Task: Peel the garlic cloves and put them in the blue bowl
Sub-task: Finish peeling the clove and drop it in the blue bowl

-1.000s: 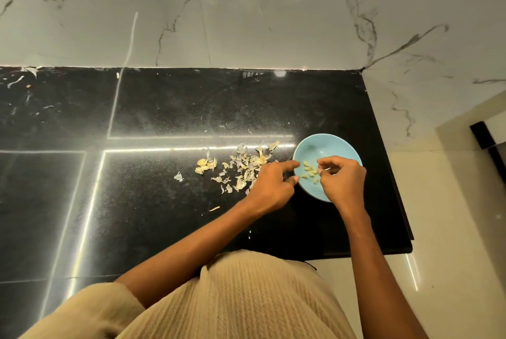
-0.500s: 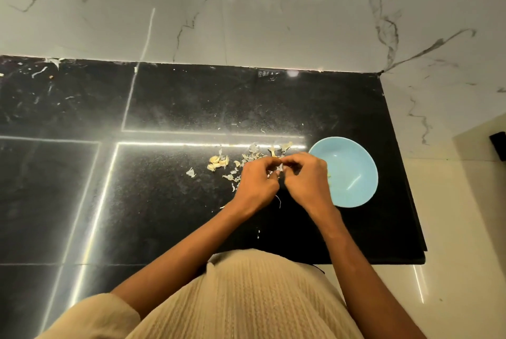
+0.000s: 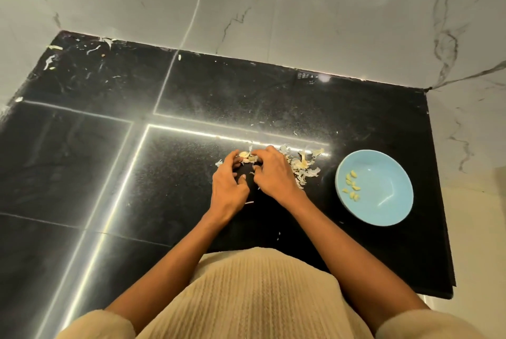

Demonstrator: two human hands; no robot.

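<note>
Left hand [image 3: 228,188] and right hand [image 3: 275,174] are both down on the black bench [image 3: 191,86], fingers curled in toward the small cluster of unpeeled garlic cloves [image 3: 246,158] between the fingertips. Both look to be pinching at that cluster, though which clove each holds is too small to tell. Loose skins [image 3: 302,167] lie just beside the right hand, between it and the blue bowl [image 3: 388,212]. The bowl sits well apart to the right, near the bench's edge, with several peeled cloves [image 3: 351,186] on its left inner side.

Step in hand, by my reading: separating or picking one clove to peel. To do it well: isolate a single clove, steady it with one hand, nip the skin at the tip with the other and strip it lengthwise. Keep skins falling on the pile, not toward the bowl. Check the clove is bare before carrying it right. Risk: thin skin clinging to fingers and dropping into the bowl.
</note>
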